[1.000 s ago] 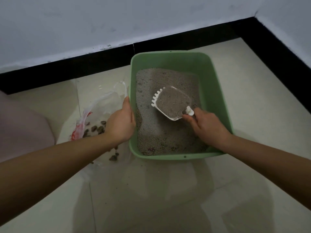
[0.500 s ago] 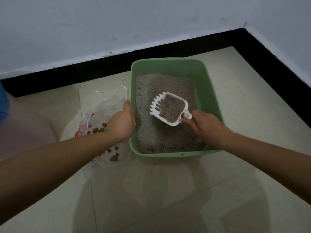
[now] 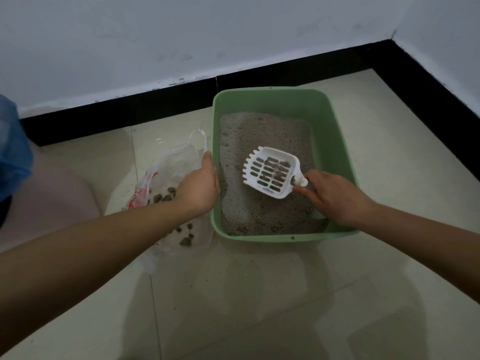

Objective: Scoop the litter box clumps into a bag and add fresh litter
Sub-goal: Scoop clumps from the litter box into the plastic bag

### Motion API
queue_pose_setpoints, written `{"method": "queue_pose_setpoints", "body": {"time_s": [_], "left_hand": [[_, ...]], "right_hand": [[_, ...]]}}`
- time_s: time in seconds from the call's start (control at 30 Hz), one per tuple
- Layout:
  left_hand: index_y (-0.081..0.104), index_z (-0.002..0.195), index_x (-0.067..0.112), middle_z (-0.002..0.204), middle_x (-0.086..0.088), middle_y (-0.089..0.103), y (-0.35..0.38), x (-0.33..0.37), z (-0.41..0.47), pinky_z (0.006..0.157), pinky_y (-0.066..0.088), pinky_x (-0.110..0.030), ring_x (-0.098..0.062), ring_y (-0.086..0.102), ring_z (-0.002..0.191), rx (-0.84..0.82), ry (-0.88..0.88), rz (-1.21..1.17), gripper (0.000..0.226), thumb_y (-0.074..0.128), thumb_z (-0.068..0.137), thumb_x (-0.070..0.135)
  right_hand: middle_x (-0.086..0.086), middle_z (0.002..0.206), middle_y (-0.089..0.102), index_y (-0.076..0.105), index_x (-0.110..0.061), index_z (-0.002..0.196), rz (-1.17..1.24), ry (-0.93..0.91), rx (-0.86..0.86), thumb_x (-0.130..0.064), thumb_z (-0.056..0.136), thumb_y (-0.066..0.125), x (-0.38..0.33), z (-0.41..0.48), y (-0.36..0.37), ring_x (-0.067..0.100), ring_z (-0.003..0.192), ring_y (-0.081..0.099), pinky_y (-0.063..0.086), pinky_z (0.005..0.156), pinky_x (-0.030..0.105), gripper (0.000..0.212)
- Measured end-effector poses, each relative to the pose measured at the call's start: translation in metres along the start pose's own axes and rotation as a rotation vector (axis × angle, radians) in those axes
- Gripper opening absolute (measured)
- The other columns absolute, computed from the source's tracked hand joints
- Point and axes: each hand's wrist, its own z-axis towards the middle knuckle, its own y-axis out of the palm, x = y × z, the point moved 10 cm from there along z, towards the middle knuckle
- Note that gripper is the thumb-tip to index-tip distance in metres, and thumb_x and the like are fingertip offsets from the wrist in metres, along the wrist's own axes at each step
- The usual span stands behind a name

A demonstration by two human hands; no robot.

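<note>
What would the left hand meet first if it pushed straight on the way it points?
Probably the clear bag's handle loop, just beyond the left hand beside the litter box's left rim; beyond that, the black baseboard. Depth is unclear.

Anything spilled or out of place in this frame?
Slightly: small specks dot the cream tiled floor before the green plastic litter box. Dark clumps lie low beside it; whether inside the clear plastic bag is unclear.

Nothing legible anywhere. Red printing on the clear plastic bag (image 3: 166, 178), crumpled and too blurred to read; no letters or numbers made out on it.
</note>
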Motion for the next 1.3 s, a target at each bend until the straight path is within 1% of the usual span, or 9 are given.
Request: {"method": "queue_pose_setpoints", "body": {"time_s": [0.27,0.37,0.47,0.53,0.67,0.8,0.93,1.1,1.3], "left_hand": [[0.012,0.151,0.004,0.066,-0.005,0.055,0.0,-0.002,0.001,0.057,0.051,-0.047,-0.027,0.057,0.058,0.013,-0.016,-0.013,0.053,0.032,0.104,0.017],[0.015,0.15,0.003,0.065,-0.005,0.055,0.0,0.0,0.0,0.056,0.05,-0.045,-0.025,0.055,0.055,0.005,-0.002,-0.013,0.051,0.032,0.104,0.018],[0.016,0.149,0.004,0.067,-0.008,0.057,0.0,0.0,0.0,0.057,0.052,-0.047,-0.027,0.056,0.056,0.007,0.003,-0.02,0.049,0.029,0.105,0.022],[0.016,0.149,0.004,0.068,-0.01,0.059,0.0,-0.001,0.001,0.057,0.052,-0.048,-0.028,0.057,0.056,0.013,0.011,-0.038,0.049,0.028,0.106,0.023],[0.017,0.149,0.003,0.07,-0.012,0.06,-0.001,-0.001,0.001,0.057,0.051,-0.047,-0.029,0.056,0.057,0.025,0.017,-0.052,0.049,0.027,0.106,0.023],[0.018,0.148,0.004,0.072,-0.014,0.062,0.0,-0.001,0.001,0.059,0.053,-0.051,-0.031,0.058,0.058,0.02,0.033,-0.037,0.048,0.027,0.106,0.024],[0.018,0.148,0.003,0.071,-0.014,0.062,0.0,-0.001,0.001,0.059,0.053,-0.052,-0.031,0.059,0.057,0.032,0.038,-0.049,0.048,0.026,0.106,0.025],[0.021,0.147,0.002,0.069,-0.012,0.061,-0.001,0.001,0.001,0.056,0.053,-0.051,-0.03,0.058,0.055,0.042,0.054,-0.03,0.046,0.027,0.106,0.023],[0.02,0.148,0.005,0.072,-0.013,0.063,-0.006,-0.002,0.001,0.056,0.053,-0.051,-0.03,0.059,0.057,0.043,0.06,-0.004,0.047,0.027,0.106,0.024]], "right_hand": [[-0.003,0.084,0.049,0.043,-0.022,0.092,-0.011,-0.056,-0.041,-0.055,0.098,0.035,-0.004,0.001,0.004,0.022,0.074,0.053,0.038,0.066,0.034,0.034],[-0.003,0.083,0.05,0.045,-0.022,0.092,-0.042,-0.149,-0.084,-0.067,0.089,0.023,-0.017,-0.002,0.002,0.024,0.077,0.056,0.038,0.066,0.033,0.05],[-0.003,0.085,0.055,0.052,-0.025,0.099,-0.239,-0.24,-0.045,-0.074,0.085,0.013,-0.024,-0.001,-0.014,0.019,0.073,0.054,0.041,0.061,0.031,0.064],[-0.004,0.089,0.058,0.055,-0.028,0.106,-0.37,-0.278,-0.043,-0.07,0.087,0.017,-0.025,0.002,-0.024,0.017,0.073,0.054,0.044,0.061,0.029,0.06],[-0.01,0.076,0.06,0.06,-0.03,0.095,-0.575,-0.346,-0.096,-0.067,0.089,0.023,-0.018,0.006,-0.038,0.013,0.066,0.06,0.053,0.065,0.028,0.053],[-0.011,0.068,0.059,0.061,-0.029,0.082,-0.726,-0.416,-0.118,-0.064,0.08,0.005,-0.004,0.0,-0.035,0.01,0.061,0.06,0.052,0.072,0.028,0.066],[-0.006,0.069,0.059,0.057,-0.024,0.076,-0.635,-0.305,-0.18,-0.065,0.089,0.007,0.012,-0.003,-0.017,0.008,0.06,0.057,0.051,0.072,0.028,0.066],[-0.002,0.071,0.059,0.057,-0.021,0.081,-0.336,-0.208,-0.281,-0.066,0.096,0.029,-0.011,0.012,0.034,0.016,0.063,0.056,0.041,0.055,0.026,0.055],[0.005,0.072,0.064,0.062,-0.017,0.077,-0.013,-0.143,-0.127,-0.061,0.09,0.04,-0.03,0.022,0.071,0.023,0.064,0.057,0.039,0.057,0.031,0.051]]}}
